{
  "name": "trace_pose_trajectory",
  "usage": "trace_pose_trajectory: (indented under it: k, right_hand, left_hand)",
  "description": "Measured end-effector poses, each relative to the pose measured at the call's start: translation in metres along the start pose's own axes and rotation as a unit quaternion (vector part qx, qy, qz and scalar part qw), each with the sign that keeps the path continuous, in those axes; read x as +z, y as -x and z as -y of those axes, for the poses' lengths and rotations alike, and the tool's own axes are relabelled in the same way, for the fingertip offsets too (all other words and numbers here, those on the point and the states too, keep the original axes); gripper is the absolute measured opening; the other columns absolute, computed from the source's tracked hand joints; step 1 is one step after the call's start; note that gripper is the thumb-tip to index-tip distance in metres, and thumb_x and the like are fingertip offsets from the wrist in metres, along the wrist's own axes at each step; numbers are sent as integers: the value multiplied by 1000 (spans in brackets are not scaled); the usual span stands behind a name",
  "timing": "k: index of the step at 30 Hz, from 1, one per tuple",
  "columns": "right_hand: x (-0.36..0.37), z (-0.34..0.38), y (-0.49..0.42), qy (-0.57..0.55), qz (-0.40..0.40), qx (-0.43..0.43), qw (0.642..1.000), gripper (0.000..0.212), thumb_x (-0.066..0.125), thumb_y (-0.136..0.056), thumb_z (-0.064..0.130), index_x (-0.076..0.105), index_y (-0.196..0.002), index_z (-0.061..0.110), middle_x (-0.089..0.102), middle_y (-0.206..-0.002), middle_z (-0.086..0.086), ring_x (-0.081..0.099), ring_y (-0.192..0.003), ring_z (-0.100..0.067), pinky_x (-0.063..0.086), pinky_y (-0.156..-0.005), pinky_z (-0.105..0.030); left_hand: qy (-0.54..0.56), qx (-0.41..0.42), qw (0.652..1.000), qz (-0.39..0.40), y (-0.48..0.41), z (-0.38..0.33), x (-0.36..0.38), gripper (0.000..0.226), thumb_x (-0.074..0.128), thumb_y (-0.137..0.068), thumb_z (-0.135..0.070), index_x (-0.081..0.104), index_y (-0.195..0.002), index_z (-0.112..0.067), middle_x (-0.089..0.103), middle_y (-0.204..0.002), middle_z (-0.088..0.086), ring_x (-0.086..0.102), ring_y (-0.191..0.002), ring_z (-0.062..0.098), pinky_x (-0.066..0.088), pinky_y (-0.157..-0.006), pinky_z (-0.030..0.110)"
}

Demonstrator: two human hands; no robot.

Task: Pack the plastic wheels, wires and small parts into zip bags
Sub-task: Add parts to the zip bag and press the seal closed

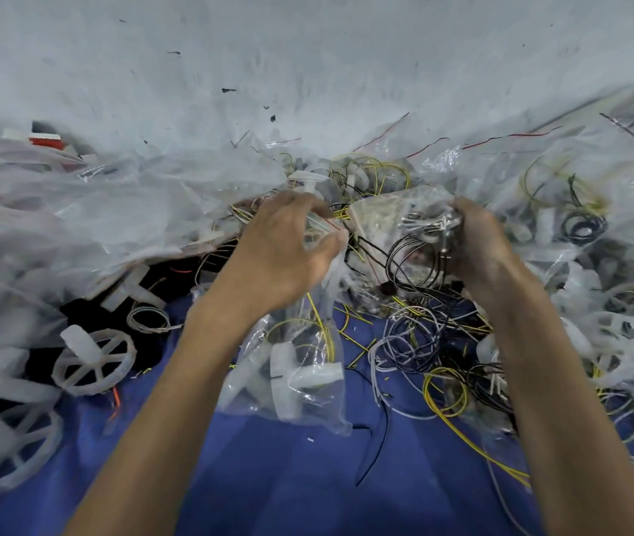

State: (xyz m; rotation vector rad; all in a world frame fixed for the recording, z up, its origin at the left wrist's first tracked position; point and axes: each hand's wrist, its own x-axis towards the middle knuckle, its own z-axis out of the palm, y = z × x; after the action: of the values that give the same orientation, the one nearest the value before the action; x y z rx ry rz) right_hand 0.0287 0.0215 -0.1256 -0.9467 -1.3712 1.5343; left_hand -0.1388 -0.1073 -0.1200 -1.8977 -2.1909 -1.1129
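My left hand [280, 249] pinches the top of a clear zip bag [299, 384] that hangs below it, with white plastic wheels and yellow wire inside. My right hand [481, 245] grips a bundle of small metal parts and coiled black wires [419, 249] together with a smaller clear bag [381, 210]. The two hands are level, a short gap between them. A loose white spoked wheel [94, 361] lies at the left on the blue cloth [269, 477].
Heaps of clear bags [94, 210] lie at the left and back. Loose wire coils in yellow, black and grey [423, 350] spread across the right. More white wheels [2, 439] pile at the lower left. Grey floor [307, 52] lies beyond.
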Motion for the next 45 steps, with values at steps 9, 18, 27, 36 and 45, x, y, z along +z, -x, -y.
trace_pose_trajectory:
  k: [9, 18, 27, 36, 45]
  right_hand:
    - [-5, 1, 1, -64, 95, 19, 993, 45, 36, -95, 50, 59, -111, 15, 72, -78, -1, 66, -59, -13, 53, -49, -25]
    - [-6, -9, 9, 249, 210, -41, 945, 87, 54, -60, 78, 41, -134, 34, 43, -142, 6, 45, -125, -15, 33, -107, -46]
    - [-8, -12, -3, 300, 44, -178, 936, 23, 51, -95, 23, 62, -83, 8, 68, -85, -15, 61, -70, -24, 50, -69, -40]
    - [1, -7, 6, 168, -46, -199, 965, 45, 26, -103, 32, 47, -67, 14, 58, -46, 11, 51, -39, 6, 40, -43, -9]
    - [-9, 0, 6, 170, 160, -66, 970, 89, 78, -51, 47, 26, -118, 20, 64, -100, -2, 70, -79, -11, 54, -63, -20]
  left_hand:
    - [296, -154, 937, 102, -15, -20, 35, 24, 59, -90, -37, 61, -105, -18, 72, -95, -6, 66, -94, 13, 49, -93, 40]
    - [261, -88, 961, -25, -35, -15, 51, 24, 71, -81, -13, 60, -75, -33, 68, -84, -9, 67, -88, 15, 54, -84, 36]
    - [399, -101, 903, -127, -45, -26, 42, 22, 73, -80, -19, 55, -91, -28, 68, -85, -9, 65, -78, 7, 51, -70, 20]
    - [348, -126, 909, 192, -14, -25, 58, 27, 68, -82, -37, 55, -103, -25, 68, -99, -6, 65, -95, 11, 47, -97, 39]
    - [436, -138, 888, 55, -15, -22, 62, 7, 61, -90, -17, 55, -93, -19, 62, -86, 0, 64, -60, 1, 53, -62, 21]
